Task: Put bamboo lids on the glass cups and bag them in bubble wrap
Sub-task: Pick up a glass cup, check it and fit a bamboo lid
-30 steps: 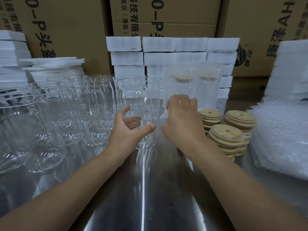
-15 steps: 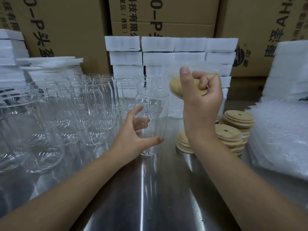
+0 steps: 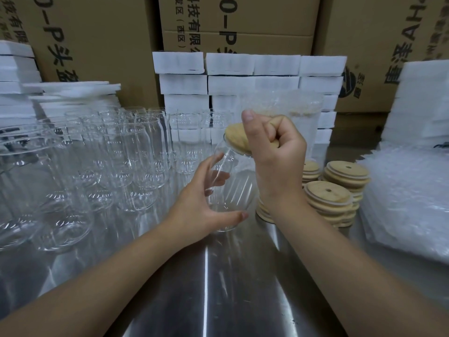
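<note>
My left hand grips a clear glass cup, tilted with its mouth up and to the left of my right hand. My right hand pinches a round bamboo lid and holds it against the cup's rim. Stacks of bamboo lids with small holes stand on the steel table to the right. A pile of bubble wrap bags lies at the far right. Two wrapped, lidded cups stand behind my right hand.
Several empty glass cups crowd the table's left half. White foam blocks are stacked at the back, with more foam at the left and right edges. Cardboard boxes wall off the rear. Bare steel table lies in front.
My right hand picked a lid off the stacks, lifted it and brought it left onto the cup's rim. My left hand closed on the cup and tilted it up.
</note>
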Demonstrator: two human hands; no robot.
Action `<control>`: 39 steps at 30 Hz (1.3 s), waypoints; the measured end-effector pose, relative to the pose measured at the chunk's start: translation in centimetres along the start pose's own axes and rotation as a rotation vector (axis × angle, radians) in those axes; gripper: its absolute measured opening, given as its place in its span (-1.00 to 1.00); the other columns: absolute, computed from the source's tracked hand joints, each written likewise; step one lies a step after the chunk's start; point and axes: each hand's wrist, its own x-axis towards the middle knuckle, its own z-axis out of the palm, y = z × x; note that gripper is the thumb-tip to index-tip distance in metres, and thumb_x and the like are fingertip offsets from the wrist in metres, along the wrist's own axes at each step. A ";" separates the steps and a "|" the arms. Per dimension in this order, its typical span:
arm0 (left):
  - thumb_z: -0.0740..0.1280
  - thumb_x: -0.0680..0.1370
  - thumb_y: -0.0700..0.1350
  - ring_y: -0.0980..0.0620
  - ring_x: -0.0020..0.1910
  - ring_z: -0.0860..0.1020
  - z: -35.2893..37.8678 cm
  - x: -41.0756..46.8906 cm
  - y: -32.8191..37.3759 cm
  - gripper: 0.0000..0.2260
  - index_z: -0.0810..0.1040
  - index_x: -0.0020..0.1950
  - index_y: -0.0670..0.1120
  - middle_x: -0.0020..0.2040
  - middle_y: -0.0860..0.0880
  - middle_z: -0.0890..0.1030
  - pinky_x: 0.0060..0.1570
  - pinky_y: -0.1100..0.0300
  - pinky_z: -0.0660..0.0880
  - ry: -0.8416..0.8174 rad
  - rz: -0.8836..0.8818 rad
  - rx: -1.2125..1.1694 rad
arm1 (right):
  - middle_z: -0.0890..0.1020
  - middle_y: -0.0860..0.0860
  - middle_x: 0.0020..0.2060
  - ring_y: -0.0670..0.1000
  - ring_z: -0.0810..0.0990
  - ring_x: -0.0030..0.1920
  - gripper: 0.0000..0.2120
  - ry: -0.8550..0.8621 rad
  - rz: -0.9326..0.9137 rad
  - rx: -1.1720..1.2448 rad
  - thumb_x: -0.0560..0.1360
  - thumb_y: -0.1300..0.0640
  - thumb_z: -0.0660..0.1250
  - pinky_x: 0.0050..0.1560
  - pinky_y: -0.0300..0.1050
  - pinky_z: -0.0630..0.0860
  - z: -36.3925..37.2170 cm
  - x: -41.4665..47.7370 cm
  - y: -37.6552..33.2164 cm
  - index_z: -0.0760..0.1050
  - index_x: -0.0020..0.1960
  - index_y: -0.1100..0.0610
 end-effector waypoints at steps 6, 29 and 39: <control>0.55 0.11 0.18 0.38 0.21 0.46 -0.1 -0.1 0.4 -0.18 0.16 0.17 0.65 0.11 0.30 0.55 0.23 0.24 0.39 -0.016 -0.004 0.008 | 0.52 -0.23 -0.42 -0.24 0.52 -0.28 -0.75 -0.015 0.002 -0.028 0.41 0.07 0.37 -0.08 -0.36 0.46 -0.1 -0.1 0.6 0.34 -0.31 0.10; 0.55 0.18 0.13 0.29 0.25 0.47 -0.3 0.0 0.3 -0.20 0.19 0.26 0.50 0.17 0.38 0.47 0.30 0.03 0.42 -0.035 -0.006 -0.019 | 0.44 -0.24 -0.02 -0.29 0.47 0.04 -0.82 -0.439 -0.043 -0.439 0.37 -0.12 0.41 -0.02 -0.38 0.47 -1.1 0.8 -0.1 0.60 -0.02 -0.29; 0.57 0.19 0.13 0.26 0.26 0.47 0.0 0.1 -0.7 -0.19 0.21 0.28 0.52 0.15 0.35 0.51 0.28 0.02 0.43 -0.021 -0.013 -0.033 | 0.45 -0.28 0.00 -0.19 0.51 0.08 -0.79 -0.379 0.047 -0.434 0.35 -0.13 0.39 0.13 -0.06 0.54 -0.7 0.8 -0.3 0.62 -0.02 -0.26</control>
